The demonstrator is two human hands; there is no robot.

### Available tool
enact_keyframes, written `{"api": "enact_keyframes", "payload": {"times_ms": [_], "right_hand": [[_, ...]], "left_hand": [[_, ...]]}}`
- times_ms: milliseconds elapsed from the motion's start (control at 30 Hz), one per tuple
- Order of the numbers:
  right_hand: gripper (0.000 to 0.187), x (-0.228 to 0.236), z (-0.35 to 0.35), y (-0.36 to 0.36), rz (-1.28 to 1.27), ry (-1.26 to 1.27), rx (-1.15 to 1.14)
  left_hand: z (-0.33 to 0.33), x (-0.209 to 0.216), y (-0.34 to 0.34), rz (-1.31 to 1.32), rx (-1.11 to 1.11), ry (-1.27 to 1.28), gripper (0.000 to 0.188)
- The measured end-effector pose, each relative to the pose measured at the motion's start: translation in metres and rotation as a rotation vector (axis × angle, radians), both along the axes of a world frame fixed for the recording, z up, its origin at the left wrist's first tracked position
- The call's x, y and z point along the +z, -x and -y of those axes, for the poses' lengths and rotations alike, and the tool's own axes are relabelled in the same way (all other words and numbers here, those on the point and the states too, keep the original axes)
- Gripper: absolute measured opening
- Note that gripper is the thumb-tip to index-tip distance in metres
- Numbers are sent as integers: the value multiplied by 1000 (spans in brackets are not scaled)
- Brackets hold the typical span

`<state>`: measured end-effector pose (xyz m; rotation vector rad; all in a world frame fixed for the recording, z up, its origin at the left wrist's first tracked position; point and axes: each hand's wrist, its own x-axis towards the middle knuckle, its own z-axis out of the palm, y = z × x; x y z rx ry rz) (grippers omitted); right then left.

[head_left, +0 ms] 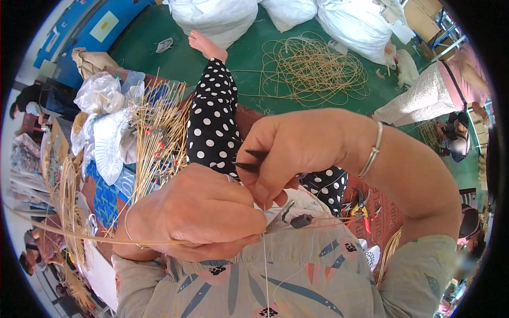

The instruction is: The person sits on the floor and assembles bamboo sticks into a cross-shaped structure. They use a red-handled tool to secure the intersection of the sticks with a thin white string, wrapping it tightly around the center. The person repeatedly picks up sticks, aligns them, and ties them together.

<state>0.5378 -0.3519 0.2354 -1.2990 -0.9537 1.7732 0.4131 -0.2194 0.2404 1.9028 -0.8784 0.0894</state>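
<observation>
My left hand [193, 212] is closed in front of my chest, with a long thin rattan cane [95, 237] running out of it to the left. My right hand [297, 151] meets it from above, fingers curled and pinched together. From the right fist stick the two dark pointed tips of a small hand tool [255, 154], perhaps snips; the rest is hidden in the palm. A white thread [266, 275] hangs straight down from between the hands. Just right of the left fingers shows a metal clip-like piece [280, 216] with a dark block [301, 221]; what holds it is hidden.
A bundle of canes with red bits [156, 143] lies to my left beside plastic bags [101, 95]. Yellow-handled pliers [360, 204] rest at my right. Ahead, a loose cane coil [315, 71] lies on the green floor near white sacks [214, 21]. Another person [445, 87] stands at the right.
</observation>
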Motion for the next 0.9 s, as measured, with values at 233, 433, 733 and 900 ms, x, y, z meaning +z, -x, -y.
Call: {"api": "enact_keyframes", "payload": {"times_ms": [233,433,733,900], "right_hand": [[7,-24,1,6,-34,-130,8],[10,-20,7,-2,24,-181,-88],[10,35,50,-42,325,-852,-1287],[19,15,26,25,880,-1063,-481]], "left_hand": [[5,-1,3,92,206,-67,19],[11,0,-4,172,246,-45,21],[-6,15,6,247,559,-41,12],[-13,-15,-20,224,815,-18,7]]}}
